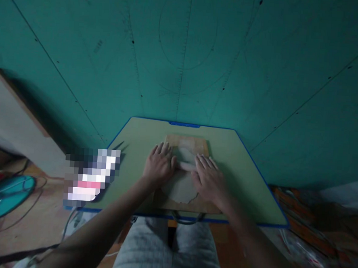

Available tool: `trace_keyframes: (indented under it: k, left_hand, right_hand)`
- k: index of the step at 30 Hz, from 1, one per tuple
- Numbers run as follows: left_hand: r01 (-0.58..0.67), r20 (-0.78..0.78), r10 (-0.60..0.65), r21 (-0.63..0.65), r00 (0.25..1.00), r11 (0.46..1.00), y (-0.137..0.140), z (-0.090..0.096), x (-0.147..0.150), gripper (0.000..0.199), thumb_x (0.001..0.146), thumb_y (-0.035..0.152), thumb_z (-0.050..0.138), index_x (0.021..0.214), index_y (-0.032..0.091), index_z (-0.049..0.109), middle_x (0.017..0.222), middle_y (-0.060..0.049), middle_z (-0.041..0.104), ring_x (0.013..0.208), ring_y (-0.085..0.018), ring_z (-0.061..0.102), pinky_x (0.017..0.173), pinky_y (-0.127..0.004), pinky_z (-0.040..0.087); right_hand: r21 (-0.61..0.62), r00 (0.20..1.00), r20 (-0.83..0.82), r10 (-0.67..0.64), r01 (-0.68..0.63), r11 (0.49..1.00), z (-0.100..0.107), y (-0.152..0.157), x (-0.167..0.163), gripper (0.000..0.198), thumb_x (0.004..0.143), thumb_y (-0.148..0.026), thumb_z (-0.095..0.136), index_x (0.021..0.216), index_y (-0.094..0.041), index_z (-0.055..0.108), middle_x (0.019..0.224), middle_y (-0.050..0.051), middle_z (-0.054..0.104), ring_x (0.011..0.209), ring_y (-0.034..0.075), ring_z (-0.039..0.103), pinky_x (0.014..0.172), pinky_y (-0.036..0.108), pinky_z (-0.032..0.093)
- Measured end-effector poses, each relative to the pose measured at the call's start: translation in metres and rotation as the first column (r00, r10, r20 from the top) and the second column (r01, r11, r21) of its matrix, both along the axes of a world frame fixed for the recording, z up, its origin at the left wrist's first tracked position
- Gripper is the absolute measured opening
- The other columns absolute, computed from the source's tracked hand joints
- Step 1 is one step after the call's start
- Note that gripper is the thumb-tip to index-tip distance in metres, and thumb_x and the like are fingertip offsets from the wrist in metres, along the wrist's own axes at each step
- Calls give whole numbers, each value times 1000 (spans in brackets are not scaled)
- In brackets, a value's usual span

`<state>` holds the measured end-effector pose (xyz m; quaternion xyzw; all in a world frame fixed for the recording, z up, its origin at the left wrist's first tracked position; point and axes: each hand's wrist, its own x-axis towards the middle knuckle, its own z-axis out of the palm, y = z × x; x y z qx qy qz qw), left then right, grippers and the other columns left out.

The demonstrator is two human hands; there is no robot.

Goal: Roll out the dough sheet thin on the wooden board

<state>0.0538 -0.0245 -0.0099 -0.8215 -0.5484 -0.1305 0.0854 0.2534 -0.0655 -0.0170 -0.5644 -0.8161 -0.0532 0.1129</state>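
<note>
A pale rolling pin lies crosswise on a flat, grey-white slab with a ragged near edge; whether it is clay or dough I cannot tell. Beneath the slab is a wooden board with a handle loop at its near edge. My left hand rests palm down over the pin's left end, fingers stretched forward. Over the right end lies my right hand, also flat with fingers extended. The hands cover both ends of the pin.
The board lies on a pale table with a blue rim, against a green wall. A pixelated, bright object lies at the table's left, with a thin dark pointed thing beyond it. Cables and a teal round item are lower left.
</note>
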Motion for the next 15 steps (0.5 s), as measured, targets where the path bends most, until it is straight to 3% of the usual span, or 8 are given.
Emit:
trace_keyframes:
  k: [4, 9, 12, 15]
  left_hand:
    - [58, 20, -58, -8, 998, 998, -32, -3, -14, 50, 101, 35, 31, 133, 5, 55, 141, -18, 56, 133, -30, 49, 115, -44, 33]
    - [114, 34, -113, -5, 993, 994, -69, -3, -28, 43, 100, 29, 34, 133, 11, 55, 140, -14, 58, 130, -29, 52, 113, -45, 36]
    - [144, 42, -144, 3, 989, 990, -83, -3, -35, 42, 97, 25, 40, 135, 11, 53, 137, -16, 59, 126, -29, 54, 108, -45, 41]
    - [189, 73, -185, -51, 980, 981, -85, -2, -41, 41, 95, 22, 46, 134, 12, 54, 128, -16, 64, 114, -28, 60, 96, -42, 50]
  right_hand:
    - [5, 998, -20, 66, -66, 998, -2, -35, -3, 59, 89, -21, 37, 146, -4, 41, 149, 17, 47, 136, 28, 43, 116, 48, 31]
    - [18, 994, -32, 100, -100, 995, -5, -67, -2, 63, 88, -19, 39, 148, -1, 36, 154, 18, 39, 144, 28, 32, 120, 49, 27]
    - [-4, 987, -77, 144, -145, 989, -4, -68, 4, 62, 88, -17, 37, 149, -4, 36, 156, 16, 36, 147, 26, 27, 120, 51, 27]
    - [-60, 963, -164, 216, -228, 972, 0, -47, 11, 58, 90, -16, 34, 146, -8, 42, 153, 15, 42, 145, 24, 33, 119, 51, 29]
